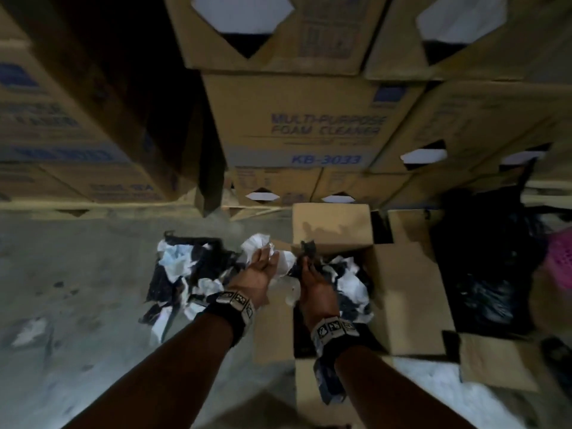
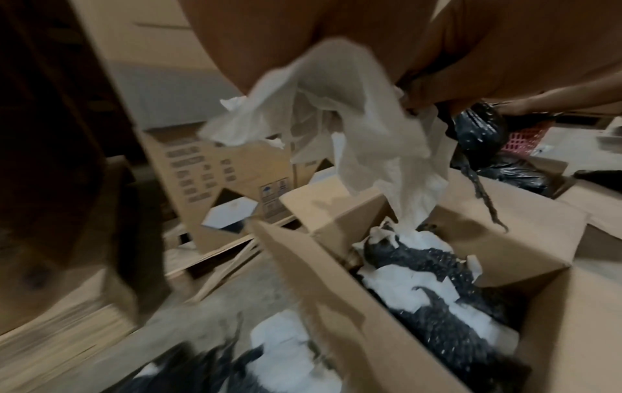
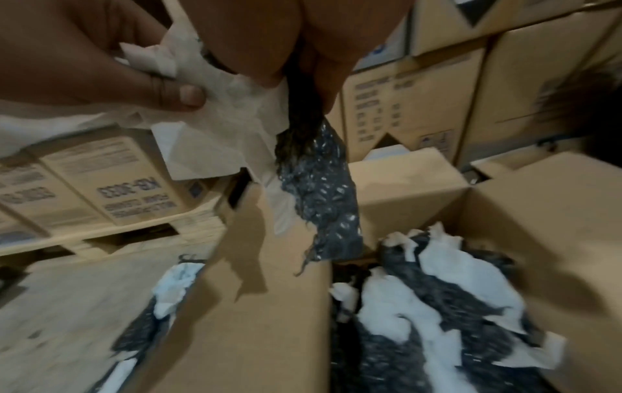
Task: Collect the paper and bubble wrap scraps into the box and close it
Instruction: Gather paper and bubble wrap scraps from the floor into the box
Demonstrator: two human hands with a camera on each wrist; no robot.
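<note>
An open cardboard box (image 1: pixel 402 292) stands on the floor, its flaps spread, with white paper and black bubble wrap scraps (image 1: pixel 349 283) inside. Both hands hover over its left edge. My left hand (image 1: pixel 266 258) pinches crumpled white paper (image 2: pixel 336 119), thumb (image 3: pixel 188 95) pressed on it. Right beside it, my right hand (image 1: pixel 309 264) grips a strip of black bubble wrap (image 3: pixel 319 191) that hangs down over the box's left wall (image 3: pixel 256 305). A pile of mixed scraps (image 1: pixel 192 267) lies on the floor to the left of the box.
Stacked cartons (image 1: pixel 309 134) on pallets wall off the back and left. A black plastic bag (image 1: pixel 483 258) and a pink basket (image 1: pixel 560 258) sit to the right of the box. One stray white scrap (image 1: pixel 31 331) lies on the concrete floor at far left.
</note>
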